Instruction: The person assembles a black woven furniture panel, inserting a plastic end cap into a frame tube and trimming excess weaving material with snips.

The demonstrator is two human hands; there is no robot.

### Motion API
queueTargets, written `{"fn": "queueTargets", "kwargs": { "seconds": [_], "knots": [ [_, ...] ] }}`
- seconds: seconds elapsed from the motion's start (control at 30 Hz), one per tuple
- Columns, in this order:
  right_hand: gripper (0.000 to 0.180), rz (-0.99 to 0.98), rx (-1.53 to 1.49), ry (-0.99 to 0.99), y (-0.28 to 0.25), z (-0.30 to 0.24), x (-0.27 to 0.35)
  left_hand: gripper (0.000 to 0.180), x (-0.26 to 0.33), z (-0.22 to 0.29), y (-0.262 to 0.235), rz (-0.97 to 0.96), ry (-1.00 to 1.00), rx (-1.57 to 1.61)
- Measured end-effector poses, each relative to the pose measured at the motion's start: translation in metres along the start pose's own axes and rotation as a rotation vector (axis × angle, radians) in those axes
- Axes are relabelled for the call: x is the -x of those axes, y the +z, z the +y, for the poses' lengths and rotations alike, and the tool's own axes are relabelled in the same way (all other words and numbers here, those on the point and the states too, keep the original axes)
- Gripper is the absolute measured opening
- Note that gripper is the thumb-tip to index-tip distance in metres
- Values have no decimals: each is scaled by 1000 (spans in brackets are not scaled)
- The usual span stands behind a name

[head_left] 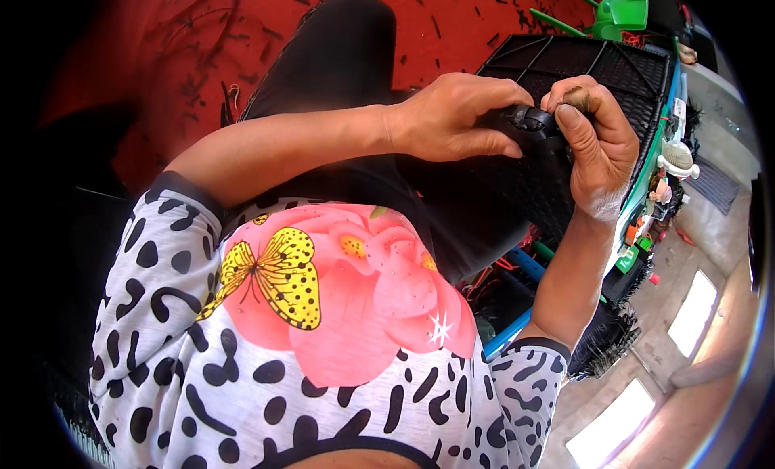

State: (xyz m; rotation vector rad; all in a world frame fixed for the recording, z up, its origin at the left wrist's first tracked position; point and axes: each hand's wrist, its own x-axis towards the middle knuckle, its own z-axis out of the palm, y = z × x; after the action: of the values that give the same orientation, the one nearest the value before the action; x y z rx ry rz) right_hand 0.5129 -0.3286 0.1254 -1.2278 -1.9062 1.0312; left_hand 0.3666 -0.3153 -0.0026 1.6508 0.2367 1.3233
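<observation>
In front of me, a black woven wicker piece (533, 120) with a rounded, strip-wrapped edge stands between my hands. My left hand (456, 118) grips this edge from the left, thumb below and fingers bent over the top. On the other side my right hand (601, 138) is closed in a pinch, thumb against index finger, at a dark strip by the wrapped edge. Most of that strip is hidden by the fingers. A brownish patch or cover shows on one right finger. Behind the hands spreads a black woven panel (601, 61) with frame bars across it.
Black scraps lie scattered over the red floor (436, 25). A green plastic dustpan-like thing (622, 15) is at the far right. Along the right, small goods crowd a ledge, with a round white-rimmed item (678, 157). A blue tube (508, 336) passes near my right elbow.
</observation>
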Motion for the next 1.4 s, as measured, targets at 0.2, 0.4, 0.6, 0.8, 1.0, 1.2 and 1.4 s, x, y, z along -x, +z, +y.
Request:
{"fn": "queueTargets", "kwargs": {
  "seconds": [0.2,0.4,0.6,0.8,1.0,1.2,1.4],
  "knots": [
    [8,-26,-72,97,-5,3,-2,38,-3,-2,-4,-90,-150,-25],
    [8,-18,-105,86,-4,5,-5,41,-1,-1,-10,-124,-308,201],
    [7,102,257,-47,-1,-3,4,33,-6,0,-17,-54,-407,501],
    [5,136,219,-64,4,-4,9,27,-6,1,-19,-70,-432,465],
    [4,113,207,6,4,-4,8,27,-5,-4,-24,-108,-243,312],
    [4,104,152,9,5,-5,8,29,-7,-2,-22,-111,-156,272],
    [6,97,116,24,4,-5,7,29,-7,2,-18,-11,-63,150]
  ]
}}
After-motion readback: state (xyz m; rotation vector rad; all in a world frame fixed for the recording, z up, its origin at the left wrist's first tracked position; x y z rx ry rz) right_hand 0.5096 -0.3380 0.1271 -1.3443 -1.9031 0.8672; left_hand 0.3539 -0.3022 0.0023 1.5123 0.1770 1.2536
